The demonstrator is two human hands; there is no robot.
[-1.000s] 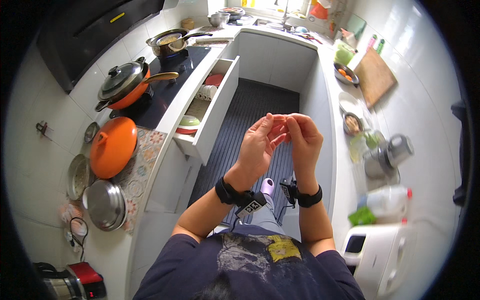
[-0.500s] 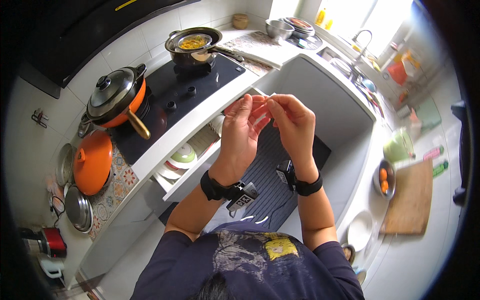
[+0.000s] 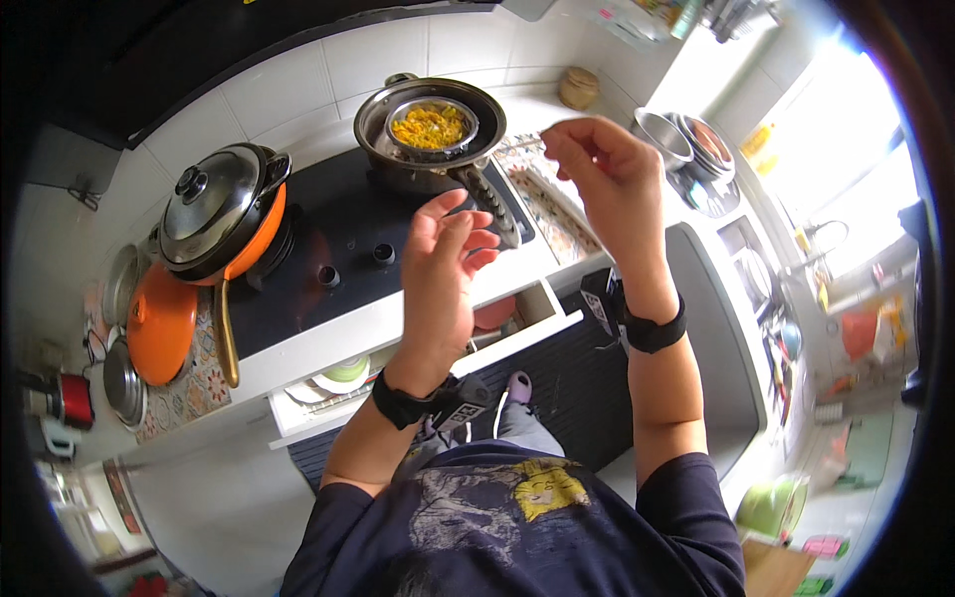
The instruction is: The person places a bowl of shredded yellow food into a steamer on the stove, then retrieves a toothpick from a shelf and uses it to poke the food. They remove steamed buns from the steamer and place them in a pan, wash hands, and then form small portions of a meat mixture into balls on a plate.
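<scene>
One thin pale sliver [image 3: 523, 143], kind unclear, sits pinched in your right hand [image 3: 607, 169], just right of the pan [image 3: 489, 117]; your left hand [image 3: 440, 274] is loose, gripping nothing, near the handle [image 3: 491, 211]. Yellow food [image 3: 428, 125] lies in the pan's inner bowl [image 3: 471, 137].

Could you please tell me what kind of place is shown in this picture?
Almost certainly a kitchen, probably a home one: the flat, glossy black stovetop carries a round, dark metal pan holding a small silvery bowl of yellow food, and a round orange pan with a long golden handle.
</scene>
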